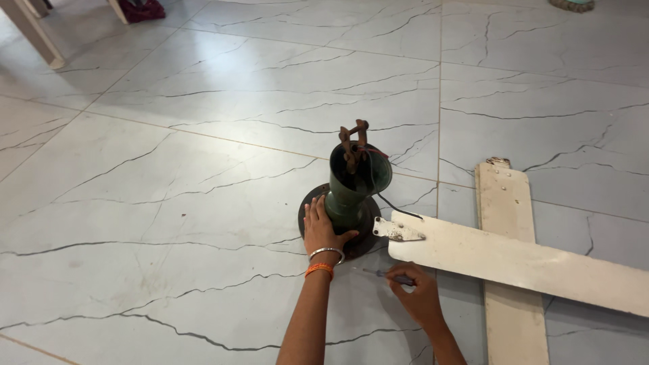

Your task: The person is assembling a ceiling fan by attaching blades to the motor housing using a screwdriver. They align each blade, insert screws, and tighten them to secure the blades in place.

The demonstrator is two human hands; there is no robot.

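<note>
A dark green ceiling fan motor (pixel 346 203) stands on the tiled floor, its round base down and a rusty hanger bracket (pixel 353 142) sticking up from its cup. My left hand (pixel 323 230) rests flat on the motor base, fingers against the green stem, with a silver bangle and an orange band on the wrist. My right hand (pixel 419 292) lies low on the floor, closed around a thin screwdriver (pixel 378 274). A cream fan blade (pixel 527 263) lies beside the motor, its metal bracket end (pixel 397 230) close to the base.
A second cream blade (pixel 510 270) lies under the first, running toward me. A black wire (pixel 399 208) trails from the motor across the marble-pattern tiles. Pale furniture legs (pixel 37 37) stand at the far left, and a dark red thing lies near them.
</note>
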